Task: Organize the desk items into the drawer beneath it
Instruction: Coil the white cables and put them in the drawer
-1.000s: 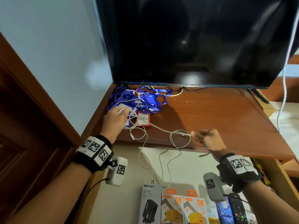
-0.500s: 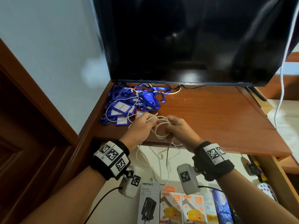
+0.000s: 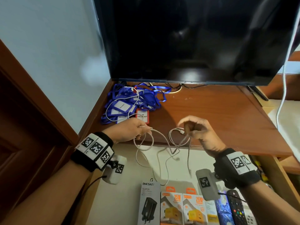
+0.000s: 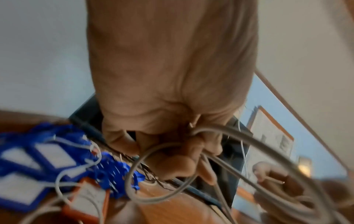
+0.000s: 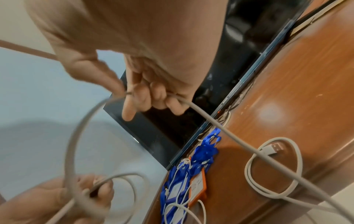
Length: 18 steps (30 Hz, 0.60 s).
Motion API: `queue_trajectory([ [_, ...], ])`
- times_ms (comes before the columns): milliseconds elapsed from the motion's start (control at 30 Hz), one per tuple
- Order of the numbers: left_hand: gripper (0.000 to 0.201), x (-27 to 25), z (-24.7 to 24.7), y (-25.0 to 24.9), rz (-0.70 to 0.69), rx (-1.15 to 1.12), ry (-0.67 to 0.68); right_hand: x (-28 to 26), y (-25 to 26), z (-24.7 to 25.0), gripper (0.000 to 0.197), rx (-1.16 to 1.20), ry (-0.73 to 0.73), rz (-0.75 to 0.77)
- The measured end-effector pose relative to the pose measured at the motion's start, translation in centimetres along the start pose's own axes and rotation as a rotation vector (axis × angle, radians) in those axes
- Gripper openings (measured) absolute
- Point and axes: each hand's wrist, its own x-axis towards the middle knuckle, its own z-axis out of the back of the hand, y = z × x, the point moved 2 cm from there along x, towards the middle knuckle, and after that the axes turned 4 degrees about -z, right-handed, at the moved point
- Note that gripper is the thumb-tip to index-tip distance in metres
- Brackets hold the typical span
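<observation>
Cable (image 3: 159, 140) stretched between left hand (image 3: 129, 129) and right hand (image 3: 198, 130)

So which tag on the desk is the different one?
Look under the big black TV, at the desk's left back corner, where blue lanyards lie piled. At the pile's near right edge lies the orange-red tag, the only holder not blue.

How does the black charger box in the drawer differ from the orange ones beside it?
The black charger box is dark grey with a black plug pictured and reads "SUPER"; the orange boxes are orange and white, show a yellow plug and read "25W". The black box sits leftmost and reaches further up the drawer; the orange boxes sit right of it, side by side. All lie face up, hang tabs toward the desk.
</observation>
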Motion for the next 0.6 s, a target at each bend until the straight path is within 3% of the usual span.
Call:
queue_trajectory([
  [67, 0.028, 0.2, 0.1, 0.0, -0.011, 0.035, -0.020, -0.4, 0.0, -0.3, 0.040, -0.026, 0.119, -0.126],
  [167, 0.027, 0.8, -0.7, -0.5, -0.067, -0.046, -0.112, -0.7, -0.1, -2.2, 0.058, -0.215, 0.207, -0.332],
  [300, 0.024, 1.3, -2.3, -1.8, -0.149, -0.152, -0.190, 0.4, -0.2, -4.7, 0.067, -0.125, 0.103, -0.306],
  [433, 0.024, 1.3, -2.8, -2.3, -0.138, -0.285, -0.223, 0.9, 0.1, -4.9, 0.037, 0.048, -0.020, -0.271],
  [533, 0.024, 1.4, -2.7, -2.1, -0.143, -0.267, -0.371, 0.7, 0.8, -5.3, 0.018, 0.071, -0.057, -0.204],
  [600, 0.024, 1.4, -2.9, -1.8, -0.132, -0.267, -0.463, 0.7, 0.8, -5.4, 0.017, 0.071, -0.103, -0.175],
])
